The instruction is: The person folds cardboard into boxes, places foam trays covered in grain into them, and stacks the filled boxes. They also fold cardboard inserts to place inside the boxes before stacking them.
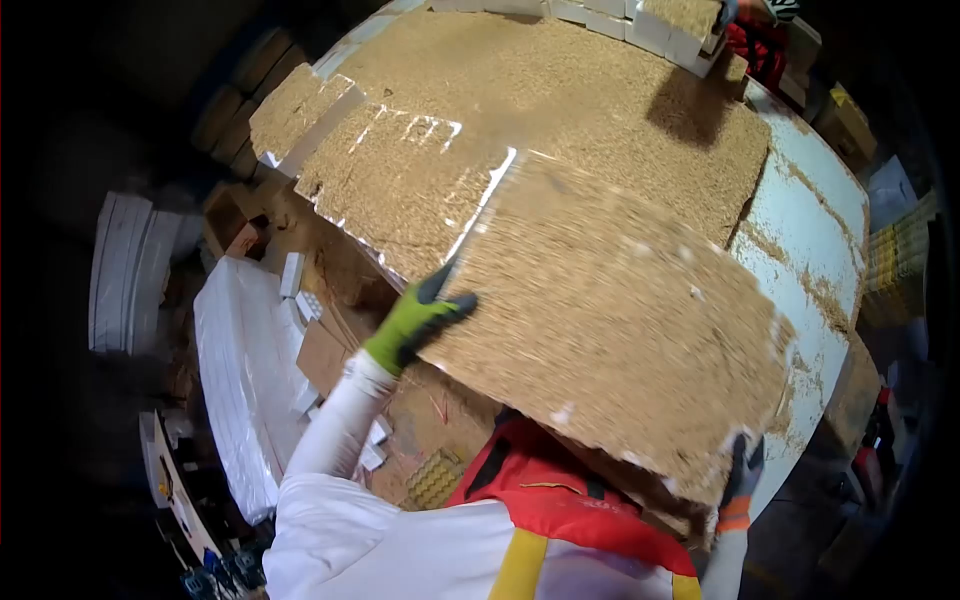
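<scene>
A large rectangular board (610, 320) with a rough, straw-coloured, chip-like surface and white flecks spans the middle of the view, slightly blurred. My left hand (422, 315), in a green and black glove, grips its left edge, thumb lying over the top face. At the lower right corner, my right hand (741, 468), in a dark glove with an orange cuff, holds the board's edge; the fingers underneath are hidden. Beneath and beyond lies a similar chip-covered layer (560, 85), marked with white lines near its left end.
A white tabletop (800, 240) with scattered chips shows at the right. White blocks (650, 32) stand along the far edge, by another person's red clothing (758, 50). Plastic-wrapped white sheets (240, 380), cardboard and white offcuts lie on the floor at left.
</scene>
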Available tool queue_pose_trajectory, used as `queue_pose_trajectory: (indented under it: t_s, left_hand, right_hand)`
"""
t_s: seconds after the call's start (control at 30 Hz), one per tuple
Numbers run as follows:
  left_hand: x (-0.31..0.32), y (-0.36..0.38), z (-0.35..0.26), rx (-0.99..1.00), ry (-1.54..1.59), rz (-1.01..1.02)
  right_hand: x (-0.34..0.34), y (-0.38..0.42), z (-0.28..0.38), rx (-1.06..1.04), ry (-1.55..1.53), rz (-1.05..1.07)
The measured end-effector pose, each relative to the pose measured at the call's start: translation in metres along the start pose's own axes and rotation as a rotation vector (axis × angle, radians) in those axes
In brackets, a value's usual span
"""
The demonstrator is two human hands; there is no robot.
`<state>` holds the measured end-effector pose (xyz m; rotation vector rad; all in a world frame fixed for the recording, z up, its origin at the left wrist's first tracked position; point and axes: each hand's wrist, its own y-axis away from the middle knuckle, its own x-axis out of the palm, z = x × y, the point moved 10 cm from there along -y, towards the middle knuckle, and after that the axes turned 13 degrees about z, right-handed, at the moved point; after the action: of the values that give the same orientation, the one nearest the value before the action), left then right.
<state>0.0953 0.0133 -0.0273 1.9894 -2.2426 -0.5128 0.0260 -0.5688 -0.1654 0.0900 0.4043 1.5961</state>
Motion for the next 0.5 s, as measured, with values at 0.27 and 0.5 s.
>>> queue_pose_trajectory:
  t_s: [0.27, 0.5]
  left_hand:
    - [-0.377, -0.034, 0.032, 0.039, -0.300, -0.169]
    - [-0.528, -0.120, 0.030, -0.157, -1.276, -0.541]
  right_hand:
    - [0.346, -0.119, 0.183, -0.249, -0.199, 0.103]
    - [0.489, -0.165, 0.192, 0.128, 0.349, 0.295]
